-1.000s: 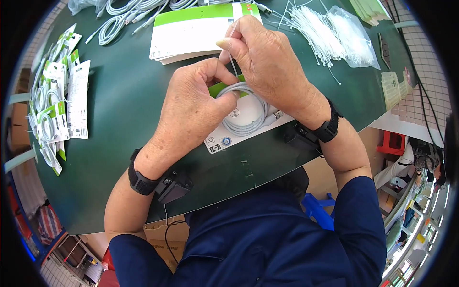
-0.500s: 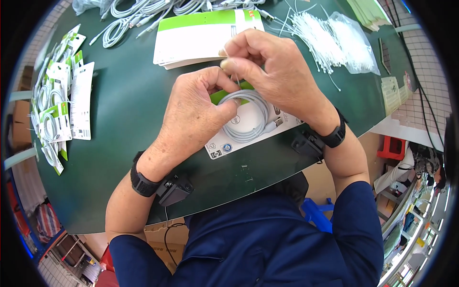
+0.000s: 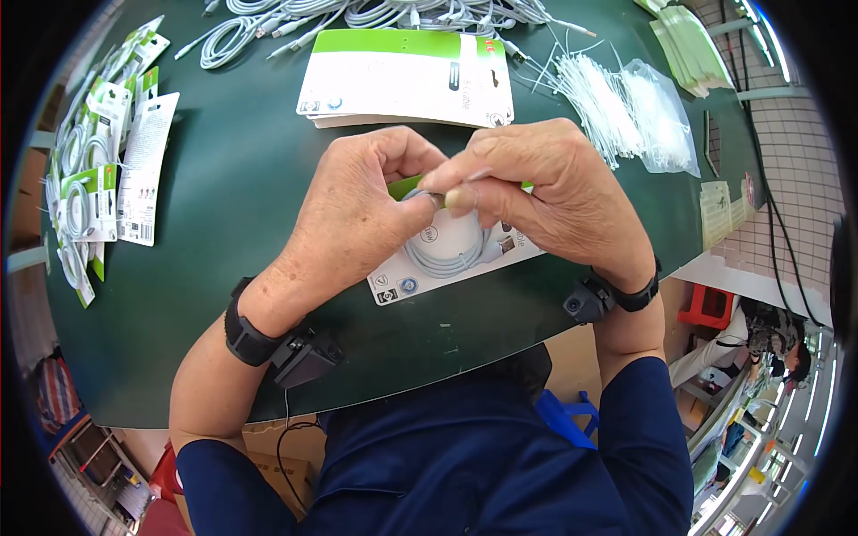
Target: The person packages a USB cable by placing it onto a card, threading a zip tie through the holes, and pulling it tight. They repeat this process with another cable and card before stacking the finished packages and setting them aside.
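Note:
A grey USB cable (image 3: 451,267) lies coiled on a white and green packaging card (image 3: 395,284) near the table's front edge. My left hand (image 3: 362,196) is closed at the top left of the coil, its thumb and forefinger pinching the cable. Against those fingertips, my right hand (image 3: 559,192) is closed in a pinch. A short white end of a cable tie (image 3: 480,173) shows at its fingers. The fingers hide the upper coil and most of the tie.
Beyond my hands lies a stack of packaging cards (image 3: 402,80). Loose cables (image 3: 357,13) heap at the far edge. White cable ties (image 3: 597,107) and a clear bag (image 3: 661,121) lie at right, folded green cards (image 3: 688,49) behind. Finished carded cables (image 3: 89,179) pile at left.
My right hand has come down from above the coil to meet my left fingertips. My left hand keeps its pinch at the coil. The whole view has shifted slightly.

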`<state>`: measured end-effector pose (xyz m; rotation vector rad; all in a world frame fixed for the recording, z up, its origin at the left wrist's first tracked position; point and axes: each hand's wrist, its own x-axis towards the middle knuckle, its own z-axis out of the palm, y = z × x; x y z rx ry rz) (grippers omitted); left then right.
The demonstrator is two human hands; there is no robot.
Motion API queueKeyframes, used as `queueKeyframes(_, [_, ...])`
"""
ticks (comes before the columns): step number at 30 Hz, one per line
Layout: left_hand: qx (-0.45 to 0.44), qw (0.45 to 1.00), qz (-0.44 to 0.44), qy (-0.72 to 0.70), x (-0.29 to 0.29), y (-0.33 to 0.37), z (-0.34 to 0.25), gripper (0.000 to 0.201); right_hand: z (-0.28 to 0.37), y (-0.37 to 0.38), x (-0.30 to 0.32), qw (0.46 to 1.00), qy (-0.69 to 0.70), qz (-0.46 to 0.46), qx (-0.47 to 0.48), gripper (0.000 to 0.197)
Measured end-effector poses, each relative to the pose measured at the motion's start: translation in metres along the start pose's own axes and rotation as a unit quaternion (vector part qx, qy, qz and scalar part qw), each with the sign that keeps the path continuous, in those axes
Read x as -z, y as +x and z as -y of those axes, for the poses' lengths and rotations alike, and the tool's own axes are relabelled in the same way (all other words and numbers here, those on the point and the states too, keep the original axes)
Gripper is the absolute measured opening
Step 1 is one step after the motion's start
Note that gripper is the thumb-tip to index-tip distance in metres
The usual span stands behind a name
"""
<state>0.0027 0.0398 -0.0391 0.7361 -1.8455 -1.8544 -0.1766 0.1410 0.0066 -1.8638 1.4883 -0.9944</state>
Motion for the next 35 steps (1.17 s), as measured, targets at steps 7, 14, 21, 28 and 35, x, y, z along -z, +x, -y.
queueKeyframes(7, [-0.067,0.991,0.032,0.111,0.012,0.001,-0.002,0.018,0.004,-0.007,0.012,0.990,0.112,0.075,-0.032,0.021])
queueKeyframes(14, [-0.067,0.994,0.029,0.078,0.017,0.003,-0.009,0.018,0.011,-0.009,0.003,0.998,0.061,-0.007,-0.022,0.023])
queueKeyframes(21, [-0.019,0.996,0.057,0.061,0.026,0.005,-0.024,0.017,0.008,-0.005,-0.005,0.991,-0.036,-0.107,0.069,0.024])
queueKeyframes(28, [-0.038,0.996,0.047,0.067,0.032,0.002,-0.031,0.017,0.008,-0.003,-0.008,0.956,-0.141,-0.148,0.209,0.026])
queueKeyframes(35, [-0.067,0.992,0.061,0.092,0.033,0.000,-0.032,0.017,0.010,-0.004,-0.010,0.955,-0.161,-0.145,0.202,0.027])
